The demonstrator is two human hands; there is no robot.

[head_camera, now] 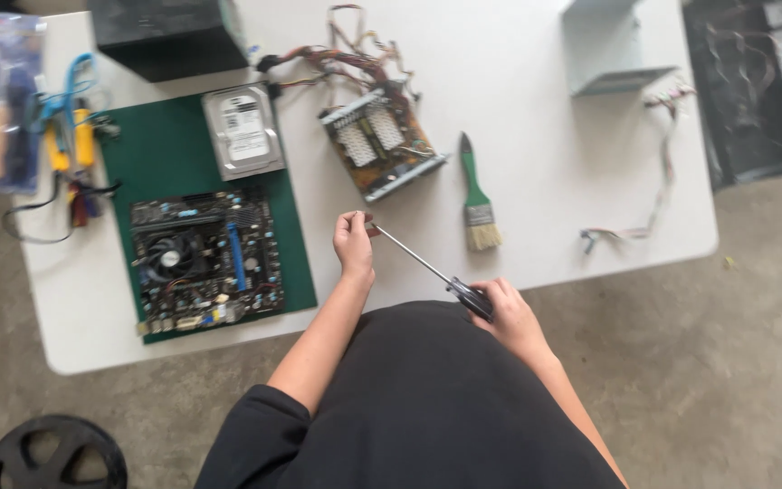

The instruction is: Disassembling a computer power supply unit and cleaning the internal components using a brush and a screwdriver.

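Screwdriver point(427, 268): long shaft, dark handle, held over the near desk point(536, 127) edge. Right hand point(510, 312) is clamped on the handle; left hand point(354, 243) pinches the tip. Beyond the tip: opened power supply board point(382, 140), bare of its casing, wires trailing. Right of the tip: green brush point(477, 195). Left: motherboard point(203, 258) and hard drive point(243, 129), both already out, on a green mat point(151, 149).

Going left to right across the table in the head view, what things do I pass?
Clear plastic tool package → yellow-handled tools with blue cable → green circuit motherboard with fan → left hand → green-handled paintbrush → pale metal bracket
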